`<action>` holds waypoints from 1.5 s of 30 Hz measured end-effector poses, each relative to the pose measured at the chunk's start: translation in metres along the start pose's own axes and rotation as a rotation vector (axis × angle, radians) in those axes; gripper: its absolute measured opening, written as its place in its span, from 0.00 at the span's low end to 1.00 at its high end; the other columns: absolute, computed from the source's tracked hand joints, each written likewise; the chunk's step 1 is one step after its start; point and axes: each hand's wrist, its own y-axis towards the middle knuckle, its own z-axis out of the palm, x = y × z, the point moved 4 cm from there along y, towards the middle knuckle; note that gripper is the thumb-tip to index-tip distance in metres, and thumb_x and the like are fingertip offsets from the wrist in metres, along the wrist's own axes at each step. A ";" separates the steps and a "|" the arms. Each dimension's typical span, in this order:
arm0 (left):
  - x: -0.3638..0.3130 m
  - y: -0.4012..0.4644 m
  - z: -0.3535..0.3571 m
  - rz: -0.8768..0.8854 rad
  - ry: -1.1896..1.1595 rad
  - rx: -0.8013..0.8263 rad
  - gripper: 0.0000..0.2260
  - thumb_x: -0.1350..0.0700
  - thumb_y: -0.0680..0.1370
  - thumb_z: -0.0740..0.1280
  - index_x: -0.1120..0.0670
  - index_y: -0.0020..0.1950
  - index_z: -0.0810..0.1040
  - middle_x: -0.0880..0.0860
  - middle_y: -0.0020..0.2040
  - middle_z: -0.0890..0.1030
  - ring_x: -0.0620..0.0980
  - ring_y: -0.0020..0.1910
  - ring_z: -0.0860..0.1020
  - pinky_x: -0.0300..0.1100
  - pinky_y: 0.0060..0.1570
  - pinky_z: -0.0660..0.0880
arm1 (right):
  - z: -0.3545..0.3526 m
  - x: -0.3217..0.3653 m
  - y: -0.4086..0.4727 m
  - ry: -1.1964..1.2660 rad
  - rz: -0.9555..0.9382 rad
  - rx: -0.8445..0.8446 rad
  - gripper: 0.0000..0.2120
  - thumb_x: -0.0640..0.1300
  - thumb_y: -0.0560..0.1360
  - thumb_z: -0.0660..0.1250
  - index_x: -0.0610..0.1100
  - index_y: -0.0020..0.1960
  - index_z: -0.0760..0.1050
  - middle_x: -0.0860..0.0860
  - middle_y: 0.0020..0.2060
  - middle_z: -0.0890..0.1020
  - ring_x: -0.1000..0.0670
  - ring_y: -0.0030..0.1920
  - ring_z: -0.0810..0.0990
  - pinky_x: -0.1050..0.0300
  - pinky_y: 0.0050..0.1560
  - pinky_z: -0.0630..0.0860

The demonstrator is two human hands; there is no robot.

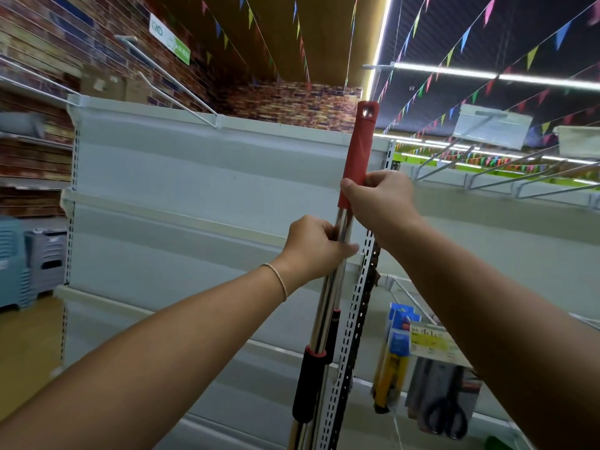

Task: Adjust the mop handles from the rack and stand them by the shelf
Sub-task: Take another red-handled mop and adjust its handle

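A chrome mop handle stands nearly upright in the middle of the head view, against the corner post of a white shelf unit. It has a red grip with a hanging hole at its top and a black foam collar lower down. A second chrome tube with a black sleeve lies just behind it. My left hand grips the bare chrome tube below the red grip. My right hand pinches the lower end of the red grip.
A perforated upright post runs down beside the handles. Packaged tools and scissors hang on hooks at lower right. Wire hooks stick out above the shelf units. Stacked plastic stools stand at far left.
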 end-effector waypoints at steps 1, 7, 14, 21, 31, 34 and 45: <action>0.001 0.003 0.002 0.006 0.006 -0.001 0.09 0.52 0.70 0.75 0.58 0.40 0.84 0.54 0.37 0.84 0.53 0.39 0.83 0.49 0.47 0.82 | 0.000 -0.003 0.003 -0.002 0.004 -0.004 0.07 0.46 0.75 0.71 0.46 0.40 0.80 0.47 0.38 0.85 0.49 0.38 0.85 0.53 0.41 0.83; 0.025 0.021 0.016 -0.022 0.010 0.011 0.10 0.51 0.69 0.75 0.57 0.42 0.84 0.54 0.37 0.84 0.53 0.40 0.83 0.50 0.47 0.82 | 0.011 -0.027 0.020 -0.066 0.045 0.026 0.08 0.46 0.75 0.71 0.43 0.41 0.80 0.47 0.37 0.85 0.47 0.39 0.86 0.50 0.44 0.84; 0.042 0.050 0.028 -0.067 0.007 0.030 0.10 0.49 0.69 0.75 0.55 0.43 0.84 0.53 0.39 0.84 0.52 0.40 0.82 0.49 0.48 0.81 | 0.022 -0.048 0.051 -0.090 0.114 0.048 0.07 0.45 0.74 0.70 0.40 0.45 0.80 0.44 0.41 0.85 0.46 0.42 0.86 0.50 0.46 0.84; 0.057 0.069 0.039 -0.113 -0.012 0.011 0.12 0.48 0.69 0.76 0.55 0.45 0.83 0.53 0.40 0.84 0.53 0.42 0.82 0.50 0.48 0.81 | 0.029 -0.066 0.080 -0.125 0.162 0.034 0.07 0.45 0.73 0.71 0.42 0.46 0.78 0.45 0.41 0.84 0.47 0.40 0.85 0.52 0.43 0.84; 0.063 0.087 0.052 -0.136 0.107 -0.043 0.13 0.47 0.73 0.73 0.58 0.42 0.83 0.51 0.33 0.79 0.49 0.33 0.76 0.38 0.33 0.70 | 0.036 -0.085 0.105 -0.142 0.174 0.060 0.08 0.46 0.75 0.70 0.42 0.48 0.76 0.48 0.37 0.81 0.50 0.38 0.84 0.59 0.34 0.80; 0.064 0.090 0.055 -0.130 0.128 -0.056 0.12 0.48 0.73 0.73 0.57 0.40 0.81 0.50 0.32 0.78 0.46 0.32 0.75 0.37 0.31 0.69 | 0.035 -0.088 0.109 -0.141 0.166 0.064 0.07 0.45 0.75 0.70 0.43 0.44 0.74 0.48 0.36 0.81 0.51 0.37 0.83 0.58 0.38 0.82; 0.058 0.073 0.062 -0.109 0.309 0.002 0.11 0.52 0.79 0.65 0.56 0.58 0.76 0.51 0.48 0.78 0.52 0.46 0.76 0.42 0.45 0.72 | 0.029 -0.092 0.105 -0.192 0.124 0.046 0.21 0.57 0.72 0.74 0.39 0.50 0.77 0.46 0.40 0.83 0.49 0.37 0.85 0.55 0.39 0.84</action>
